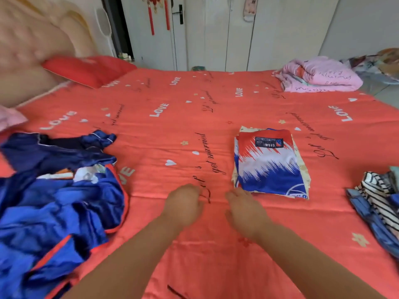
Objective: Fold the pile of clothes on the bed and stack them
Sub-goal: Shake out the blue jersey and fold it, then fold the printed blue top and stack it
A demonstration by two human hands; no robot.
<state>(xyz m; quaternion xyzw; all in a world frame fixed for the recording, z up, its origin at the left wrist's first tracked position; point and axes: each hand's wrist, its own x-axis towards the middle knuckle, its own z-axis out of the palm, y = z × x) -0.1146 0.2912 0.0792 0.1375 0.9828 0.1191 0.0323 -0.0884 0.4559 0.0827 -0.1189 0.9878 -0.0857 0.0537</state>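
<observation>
A pile of unfolded blue clothes (54,201) with red trim lies on the bed's left side. A folded red, white and blue shirt (269,162) tops a small stack right of centre, with cream fabric under it. My left hand (184,205) and my right hand (246,209) hover over the bare bedspread between pile and stack. Both hands have loosely curled fingers and hold nothing. The right hand is just left of the stack's near corner, apart from it.
The red bedspread (194,126) with "LOVE" print covers the bed. A red pillow (86,70) lies at the headboard. A pink blanket (319,75) sits at the far right corner. Striped and blue garments (377,203) lie at the right edge. White wardrobe doors (216,33) stand behind.
</observation>
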